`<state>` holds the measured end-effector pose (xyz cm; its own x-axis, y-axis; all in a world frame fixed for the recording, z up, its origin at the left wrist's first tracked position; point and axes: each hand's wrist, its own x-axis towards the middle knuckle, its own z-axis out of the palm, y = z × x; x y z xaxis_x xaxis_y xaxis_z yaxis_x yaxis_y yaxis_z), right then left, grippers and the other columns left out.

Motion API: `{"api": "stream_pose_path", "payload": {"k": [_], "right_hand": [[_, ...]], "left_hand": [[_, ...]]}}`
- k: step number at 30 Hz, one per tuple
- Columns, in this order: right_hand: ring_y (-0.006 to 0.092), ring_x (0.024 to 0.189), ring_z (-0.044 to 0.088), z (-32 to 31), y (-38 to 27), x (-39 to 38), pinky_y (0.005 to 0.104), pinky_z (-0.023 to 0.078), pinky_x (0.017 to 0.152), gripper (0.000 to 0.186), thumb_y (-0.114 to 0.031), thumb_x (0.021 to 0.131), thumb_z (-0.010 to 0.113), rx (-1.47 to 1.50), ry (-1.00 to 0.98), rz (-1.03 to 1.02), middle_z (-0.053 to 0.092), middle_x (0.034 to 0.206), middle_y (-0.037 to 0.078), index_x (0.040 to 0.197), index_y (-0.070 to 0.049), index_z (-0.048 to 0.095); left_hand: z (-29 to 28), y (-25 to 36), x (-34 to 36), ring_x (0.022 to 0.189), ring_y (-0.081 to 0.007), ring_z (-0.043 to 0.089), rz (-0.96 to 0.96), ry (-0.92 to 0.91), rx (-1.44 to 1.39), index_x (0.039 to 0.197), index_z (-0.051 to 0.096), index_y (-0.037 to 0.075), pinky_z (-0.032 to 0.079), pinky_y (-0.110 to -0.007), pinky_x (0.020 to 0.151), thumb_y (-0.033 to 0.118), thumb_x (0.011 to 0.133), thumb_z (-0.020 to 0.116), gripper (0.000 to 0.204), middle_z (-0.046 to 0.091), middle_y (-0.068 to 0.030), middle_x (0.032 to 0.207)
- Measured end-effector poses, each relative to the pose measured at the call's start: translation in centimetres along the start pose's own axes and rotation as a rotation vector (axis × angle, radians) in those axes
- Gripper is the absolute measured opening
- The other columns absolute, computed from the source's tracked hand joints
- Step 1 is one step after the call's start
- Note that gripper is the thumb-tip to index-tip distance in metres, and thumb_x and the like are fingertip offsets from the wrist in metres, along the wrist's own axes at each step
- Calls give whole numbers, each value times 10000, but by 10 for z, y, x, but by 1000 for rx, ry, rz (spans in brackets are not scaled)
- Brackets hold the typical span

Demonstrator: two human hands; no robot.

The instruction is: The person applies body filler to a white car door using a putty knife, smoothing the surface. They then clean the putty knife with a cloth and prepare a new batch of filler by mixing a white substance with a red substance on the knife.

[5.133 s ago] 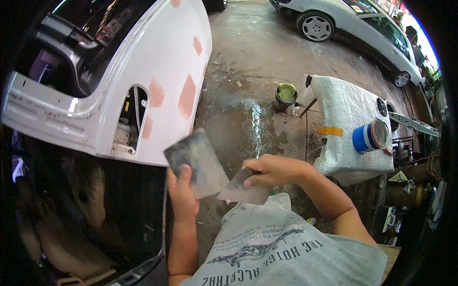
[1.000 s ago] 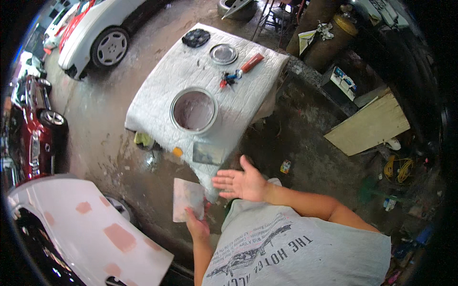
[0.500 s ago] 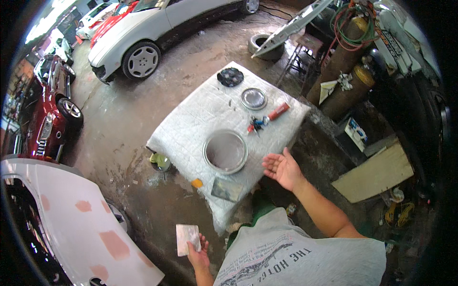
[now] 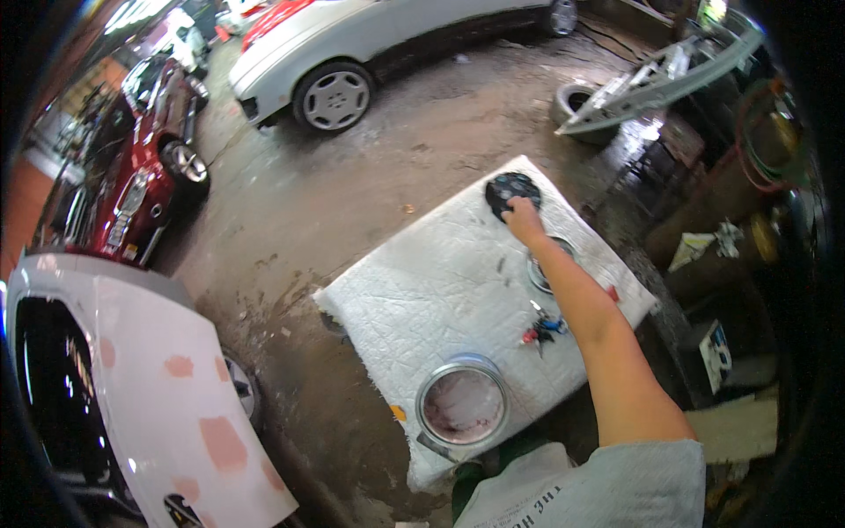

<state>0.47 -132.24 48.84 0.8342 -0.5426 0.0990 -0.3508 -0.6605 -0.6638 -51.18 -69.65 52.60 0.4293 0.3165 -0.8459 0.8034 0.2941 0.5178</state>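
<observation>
My right hand (image 4: 521, 217) reaches across the white quilted pad (image 4: 405, 308) on the table, fingers closed on a black, crinkled round object (image 4: 515, 187) at its far corner. Under my forearm are a partly hidden metal lid (image 4: 537, 274), small tools (image 4: 546, 327) and a red tube (image 4: 612, 292). An open can (image 4: 462, 409) of pale pinkish paste stands near the near edge, with a dark plate partly behind it and an orange scrap (image 4: 398, 414) beside it. My left hand is out of view; only a pale sliver (image 4: 412, 524) shows at the bottom edge.
A white panel with pink patches (image 4: 132, 370) stands at left, a dark red car (image 4: 132, 211) behind it, a white car (image 4: 308, 62) across the back. A tyre (image 4: 570, 110), long metal parts (image 4: 660, 84) and gas cylinders (image 4: 739, 264) crowd the right. A board (image 4: 731, 422) lies low right.
My right hand moved forward from beside the can to the black object and closed on it. My left hand with the pale plate dropped from view. The table now fills the middle.
</observation>
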Motion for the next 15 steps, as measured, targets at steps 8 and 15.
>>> {"api": "stream_pose_path", "payload": {"k": [8,15], "right_hand": [[318,1132,578,39,26,57,472,524,873,261,-204,928,603,-654,31,44,590,1159,121,1173,-114,601],[312,940,596,-21,26,60,441,484,818,226,-246,935,636,-90,129,-41,630,1004,185,1017,-36,616]], "left_hand": [[37,-5,7,1051,-235,599,-21,164,-114,1388,451,48,503,-386,847,426,1023,491,527,589,-103,1261],[15,-43,-16,942,-220,652,107,283,-285,1336,495,44,549,-339,729,405,1034,465,472,635,-105,1189]]}}
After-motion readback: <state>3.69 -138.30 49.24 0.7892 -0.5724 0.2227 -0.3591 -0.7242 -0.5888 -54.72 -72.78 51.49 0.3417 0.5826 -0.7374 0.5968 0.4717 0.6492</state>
